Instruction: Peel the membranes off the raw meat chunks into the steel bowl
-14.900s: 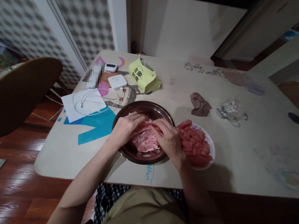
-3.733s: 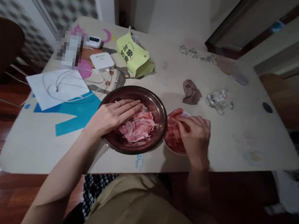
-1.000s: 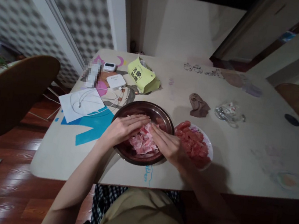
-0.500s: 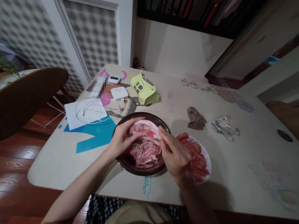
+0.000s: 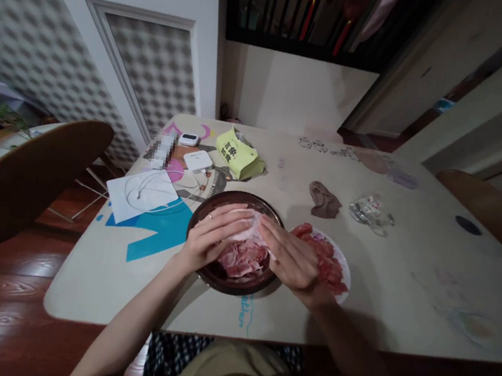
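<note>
Over a dark metal bowl (image 5: 271,206), my left hand (image 5: 214,236) and my right hand (image 5: 290,256) grip a whitish-pink piece of pomelo (image 5: 250,225) from either side. The left fingers lie across its top, and the right fingers press on its other end. Beneath it, thin pink-white scraps of pomelo membrane (image 5: 243,260) lie heaped in the bowl. Right of the bowl stands a white patterned plate (image 5: 346,270) of peeled red pomelo flesh (image 5: 323,257), partly hidden by my right hand.
A yellow-green paper bag (image 5: 239,154), a white box-shaped device (image 5: 197,160) and a white sheet with a cable (image 5: 137,197) lie left of centre. A brown cloth (image 5: 324,199) and a crumpled clear plastic bag (image 5: 371,212) rest farther right. A wooden chair (image 5: 30,182) stands at the left.
My left hand has turned over the pomelo piece, its fingers now covering the top. The piece shows more of its whitish side. The right fingers have shifted over its end.
</note>
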`<control>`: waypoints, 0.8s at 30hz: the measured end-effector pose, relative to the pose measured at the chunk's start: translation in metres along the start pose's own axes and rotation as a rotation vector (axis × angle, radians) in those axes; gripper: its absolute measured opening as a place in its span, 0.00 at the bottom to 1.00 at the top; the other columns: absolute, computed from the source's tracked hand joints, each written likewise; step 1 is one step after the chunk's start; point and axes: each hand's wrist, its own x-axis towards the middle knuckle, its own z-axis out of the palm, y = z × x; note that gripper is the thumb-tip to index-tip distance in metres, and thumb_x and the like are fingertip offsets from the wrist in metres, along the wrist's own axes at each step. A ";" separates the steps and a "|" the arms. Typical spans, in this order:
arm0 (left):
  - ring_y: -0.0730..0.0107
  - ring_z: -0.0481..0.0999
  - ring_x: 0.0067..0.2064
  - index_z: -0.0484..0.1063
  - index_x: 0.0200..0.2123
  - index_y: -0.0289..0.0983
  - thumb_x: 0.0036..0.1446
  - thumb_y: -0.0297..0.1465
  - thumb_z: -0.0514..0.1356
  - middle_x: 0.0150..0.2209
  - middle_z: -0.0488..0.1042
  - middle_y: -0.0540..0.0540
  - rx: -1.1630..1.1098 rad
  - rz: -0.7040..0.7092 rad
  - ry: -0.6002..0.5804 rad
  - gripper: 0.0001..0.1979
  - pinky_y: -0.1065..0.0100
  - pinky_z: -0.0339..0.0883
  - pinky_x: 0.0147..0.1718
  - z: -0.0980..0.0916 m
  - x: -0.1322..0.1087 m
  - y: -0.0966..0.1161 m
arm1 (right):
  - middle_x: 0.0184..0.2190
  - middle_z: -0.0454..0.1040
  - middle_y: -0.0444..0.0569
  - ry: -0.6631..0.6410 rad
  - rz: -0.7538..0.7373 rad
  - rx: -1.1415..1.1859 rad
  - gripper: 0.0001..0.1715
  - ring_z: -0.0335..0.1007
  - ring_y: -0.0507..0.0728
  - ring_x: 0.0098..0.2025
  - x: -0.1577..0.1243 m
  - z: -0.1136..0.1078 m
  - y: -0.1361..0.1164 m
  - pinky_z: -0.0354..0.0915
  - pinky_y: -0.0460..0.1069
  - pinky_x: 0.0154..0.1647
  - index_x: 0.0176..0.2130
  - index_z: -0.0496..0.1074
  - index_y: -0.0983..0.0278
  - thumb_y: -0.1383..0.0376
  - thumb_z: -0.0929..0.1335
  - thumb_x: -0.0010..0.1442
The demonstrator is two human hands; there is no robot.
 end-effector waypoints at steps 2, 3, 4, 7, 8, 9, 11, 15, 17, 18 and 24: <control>0.51 0.72 0.65 0.69 0.64 0.38 0.67 0.22 0.57 0.59 0.76 0.35 -0.018 0.019 -0.009 0.23 0.45 0.73 0.59 0.000 0.001 0.003 | 0.57 0.77 0.61 -0.033 -0.041 -0.004 0.33 0.71 0.59 0.63 -0.001 -0.007 0.001 0.76 0.54 0.60 0.70 0.55 0.72 0.79 0.59 0.68; 0.51 0.71 0.66 0.69 0.64 0.37 0.68 0.22 0.56 0.58 0.77 0.35 -0.033 0.020 -0.016 0.23 0.45 0.74 0.59 -0.001 0.002 0.004 | 0.56 0.77 0.62 -0.042 -0.054 -0.006 0.33 0.70 0.59 0.64 -0.001 -0.009 0.001 0.76 0.54 0.60 0.70 0.55 0.73 0.79 0.59 0.68; 0.51 0.71 0.66 0.70 0.63 0.37 0.68 0.22 0.55 0.58 0.77 0.35 -0.049 0.017 -0.025 0.22 0.44 0.74 0.59 -0.001 0.003 0.006 | 0.56 0.77 0.62 -0.047 -0.066 -0.006 0.33 0.70 0.59 0.64 -0.002 -0.011 0.002 0.76 0.54 0.60 0.70 0.56 0.74 0.79 0.60 0.68; 0.50 0.72 0.66 0.71 0.61 0.36 0.69 0.23 0.54 0.57 0.78 0.34 -0.086 0.003 -0.047 0.20 0.45 0.74 0.59 -0.004 0.004 0.009 | 0.54 0.78 0.63 -0.043 -0.095 0.015 0.34 0.71 0.60 0.63 -0.003 -0.014 0.002 0.77 0.54 0.58 0.69 0.57 0.76 0.80 0.60 0.66; 0.50 0.72 0.65 0.72 0.61 0.35 0.69 0.23 0.55 0.57 0.78 0.34 -0.095 -0.001 -0.056 0.20 0.45 0.74 0.60 -0.004 0.004 0.009 | 0.54 0.78 0.63 -0.037 -0.096 0.024 0.34 0.72 0.60 0.62 -0.004 -0.015 0.002 0.78 0.54 0.58 0.69 0.57 0.76 0.80 0.60 0.65; 0.50 0.72 0.65 0.72 0.61 0.35 0.69 0.24 0.55 0.57 0.78 0.34 -0.104 -0.004 -0.063 0.20 0.45 0.73 0.60 -0.005 0.004 0.010 | 0.54 0.79 0.62 -0.034 -0.095 0.034 0.34 0.73 0.59 0.62 -0.004 -0.015 0.003 0.78 0.53 0.57 0.69 0.57 0.75 0.80 0.60 0.65; 0.50 0.73 0.65 0.72 0.61 0.35 0.69 0.24 0.56 0.57 0.78 0.34 -0.124 -0.008 -0.064 0.19 0.44 0.73 0.60 -0.007 0.004 0.010 | 0.54 0.79 0.60 -0.035 -0.082 0.053 0.34 0.73 0.58 0.61 -0.003 -0.016 0.004 0.78 0.52 0.57 0.69 0.58 0.73 0.80 0.61 0.65; 0.50 0.75 0.63 0.73 0.59 0.35 0.67 0.27 0.59 0.56 0.78 0.34 -0.133 -0.039 -0.051 0.18 0.46 0.73 0.60 -0.008 0.004 0.009 | 0.56 0.78 0.57 -0.065 -0.029 0.144 0.32 0.73 0.56 0.62 -0.002 -0.015 0.009 0.77 0.52 0.58 0.68 0.61 0.69 0.78 0.61 0.66; 0.52 0.76 0.62 0.73 0.58 0.36 0.64 0.27 0.64 0.57 0.78 0.35 -0.116 -0.142 -0.049 0.19 0.50 0.73 0.60 -0.007 0.002 0.008 | 0.56 0.79 0.53 -0.096 0.081 0.206 0.30 0.76 0.55 0.59 -0.001 -0.011 0.012 0.77 0.52 0.59 0.66 0.65 0.64 0.77 0.61 0.68; 0.54 0.77 0.61 0.72 0.58 0.37 0.63 0.27 0.66 0.57 0.78 0.35 -0.117 -0.220 -0.031 0.21 0.52 0.73 0.60 -0.006 0.001 0.007 | 0.56 0.79 0.51 -0.118 0.145 0.227 0.29 0.77 0.54 0.58 -0.001 -0.008 0.013 0.76 0.51 0.59 0.65 0.66 0.63 0.76 0.61 0.68; 0.57 0.77 0.60 0.63 0.55 0.38 0.62 0.30 0.67 0.58 0.76 0.34 -0.210 -0.512 0.114 0.21 0.56 0.74 0.58 -0.002 -0.007 0.000 | 0.62 0.73 0.57 -0.271 0.179 0.162 0.33 0.76 0.58 0.59 -0.004 0.000 0.017 0.76 0.53 0.60 0.70 0.57 0.66 0.70 0.65 0.70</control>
